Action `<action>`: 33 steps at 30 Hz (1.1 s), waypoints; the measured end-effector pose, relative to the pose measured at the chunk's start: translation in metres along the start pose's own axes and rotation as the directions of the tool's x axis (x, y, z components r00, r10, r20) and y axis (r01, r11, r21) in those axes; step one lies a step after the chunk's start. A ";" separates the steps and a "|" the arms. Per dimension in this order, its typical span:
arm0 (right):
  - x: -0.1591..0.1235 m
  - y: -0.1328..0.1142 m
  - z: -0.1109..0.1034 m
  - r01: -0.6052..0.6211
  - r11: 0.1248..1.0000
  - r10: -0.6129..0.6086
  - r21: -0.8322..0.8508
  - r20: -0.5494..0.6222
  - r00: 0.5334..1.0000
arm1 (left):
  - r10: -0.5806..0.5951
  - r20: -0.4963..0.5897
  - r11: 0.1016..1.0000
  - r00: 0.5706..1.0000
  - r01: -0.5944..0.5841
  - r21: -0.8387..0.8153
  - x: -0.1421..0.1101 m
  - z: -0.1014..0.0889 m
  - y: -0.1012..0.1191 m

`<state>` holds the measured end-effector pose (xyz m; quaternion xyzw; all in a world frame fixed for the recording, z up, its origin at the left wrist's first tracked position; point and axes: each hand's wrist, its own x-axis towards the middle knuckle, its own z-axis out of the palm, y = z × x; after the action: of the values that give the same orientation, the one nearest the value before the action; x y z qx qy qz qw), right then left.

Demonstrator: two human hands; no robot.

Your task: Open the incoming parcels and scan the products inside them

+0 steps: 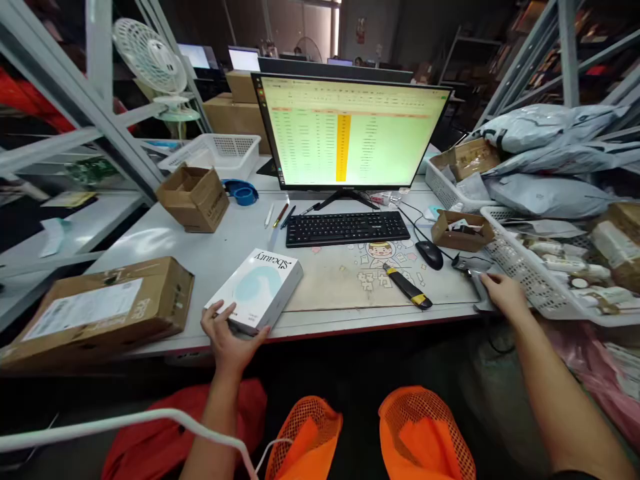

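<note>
Left of centre, the left hand clasps the white box near the table edge (bare mat rightward); far right, the right hand grips a grey device.

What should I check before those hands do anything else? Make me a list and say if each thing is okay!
1. Left hand on the white box: ok, thumb and fingers are at its near end.
2. Right hand on the grey device: ok, it holds it by the desk's front edge.
3. Yellow-and-black cutter out of both hands: ok, it lies on the desk mat between them.
4. Cutter blade tucked away: cannot tell, the tip is too small.
5. Monitor switched on: ok, a table shows.
6. Table's small writing readable: not ok, too blurry here.
</note>
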<state>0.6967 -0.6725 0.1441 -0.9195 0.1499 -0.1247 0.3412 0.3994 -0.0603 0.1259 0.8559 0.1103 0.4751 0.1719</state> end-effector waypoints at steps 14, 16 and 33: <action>-0.025 -0.210 0.148 0.642 0.765 -0.601 -0.046 0.307 0.738 | 0.124 0.023 0.987 0.992 -0.126 0.099 -0.002 0.007 0.002; -0.024 -0.220 0.159 0.678 0.733 -0.637 -0.044 0.304 0.708 | 0.127 0.022 0.987 0.992 -0.129 0.092 -0.002 0.006 0.003; -0.136 -0.199 0.089 0.749 0.366 -0.931 0.552 0.225 0.289 | -0.463 0.353 0.493 0.813 0.567 -0.660 0.025 -0.018 0.036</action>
<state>0.6381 -0.4277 0.1938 -0.7747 -0.4860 -0.0660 0.3991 0.3982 -0.0813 0.1684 0.6654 0.1475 0.3477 0.6440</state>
